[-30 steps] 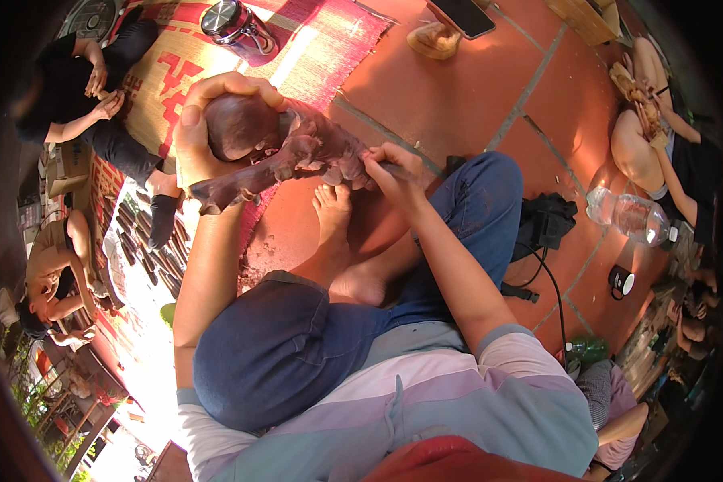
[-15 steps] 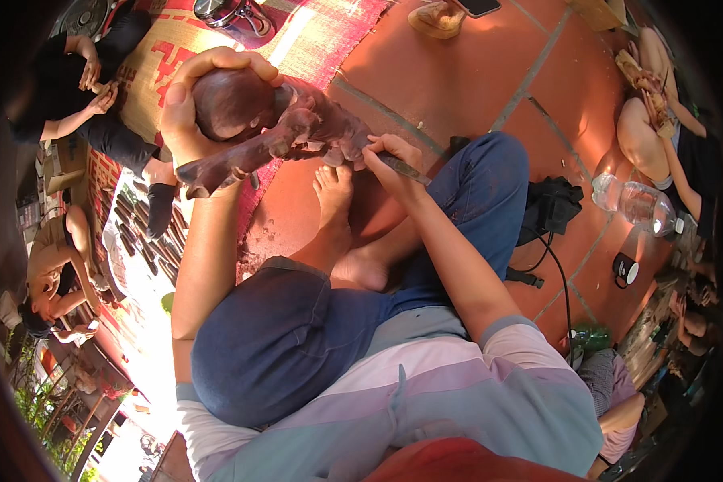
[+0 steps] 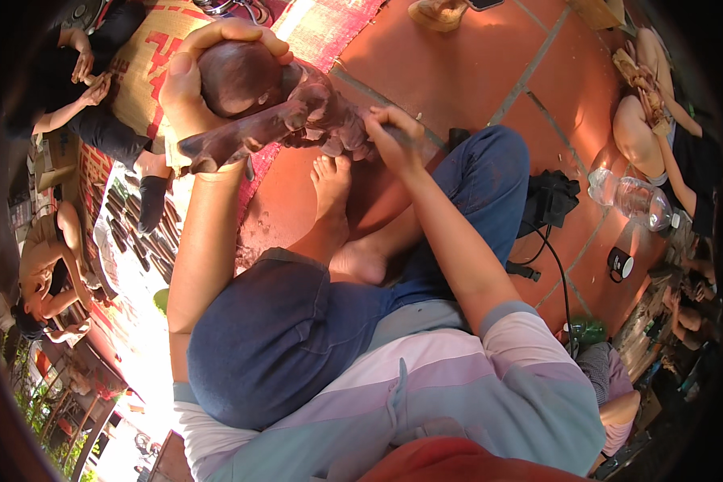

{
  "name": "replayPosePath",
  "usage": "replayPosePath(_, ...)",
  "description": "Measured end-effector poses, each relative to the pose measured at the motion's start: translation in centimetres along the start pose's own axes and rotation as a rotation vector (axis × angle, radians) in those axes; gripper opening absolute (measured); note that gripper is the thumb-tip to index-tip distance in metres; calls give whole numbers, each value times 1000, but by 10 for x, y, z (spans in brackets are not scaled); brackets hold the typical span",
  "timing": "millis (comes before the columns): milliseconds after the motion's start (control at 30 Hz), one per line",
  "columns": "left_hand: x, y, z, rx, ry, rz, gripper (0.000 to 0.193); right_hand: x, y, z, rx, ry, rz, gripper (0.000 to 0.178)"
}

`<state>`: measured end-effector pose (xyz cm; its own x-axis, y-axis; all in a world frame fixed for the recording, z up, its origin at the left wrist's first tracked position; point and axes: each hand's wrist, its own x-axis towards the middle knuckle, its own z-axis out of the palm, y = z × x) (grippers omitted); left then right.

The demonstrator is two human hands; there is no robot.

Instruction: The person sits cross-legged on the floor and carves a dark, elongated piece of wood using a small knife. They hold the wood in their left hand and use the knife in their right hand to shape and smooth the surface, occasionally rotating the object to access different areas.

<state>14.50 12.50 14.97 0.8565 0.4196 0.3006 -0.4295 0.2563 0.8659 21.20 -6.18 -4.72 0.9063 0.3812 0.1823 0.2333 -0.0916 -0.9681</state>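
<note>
My left hand (image 3: 186, 84) is wrapped round the rounded head of a dark reddish-brown carved wooden figure (image 3: 297, 112). A long tapering limb of the figure juts out toward my left wrist, and its knobbly end points to the right. Against that end are the fingers of my right hand (image 3: 395, 138), closed on a slim carving tool (image 3: 419, 148). The tool is smeared by motion, and its tip is hidden by my fingers and the wood. The figure is held up above my bare feet (image 3: 329, 181).
Several carving tools (image 3: 149, 229) lie on a patterned mat (image 3: 140, 104) at left. On the red tile floor (image 3: 458, 72) are a black pouch with a cable (image 3: 550, 201), a clear plastic bottle (image 3: 635, 201) and a cup (image 3: 620, 263). Other people sit at both sides.
The carved figure has shifted slightly, its limb tilting up. My right hand has risen a little, and the tool, sharper before, is now blurred.
</note>
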Motion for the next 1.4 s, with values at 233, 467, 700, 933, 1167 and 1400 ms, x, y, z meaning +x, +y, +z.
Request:
replayPosePath(233,2,-5,-7,-62,-21,8,59,10,2,4,12,10,20,6)
replayPosePath(467,2,-2,4,-13,39,32,61,15,-5,2,113,-8,176,7)
replayPosePath(700,4,-2,1,19,7,47,57,7,1,-3,132,-83,311,8)
replayPosePath(933,0,-1,0,50,15,44,58,-14,-1,-11,69,-130,181,9)
replayPosePath(1167,2,0,-3,-4,-9,38,58,-24,-4,-1,74,-99,-34,6)
replayPosePath(1400,3,0,5,-54,-4,37,58,-12,4,1,-111,-17,-221,13)
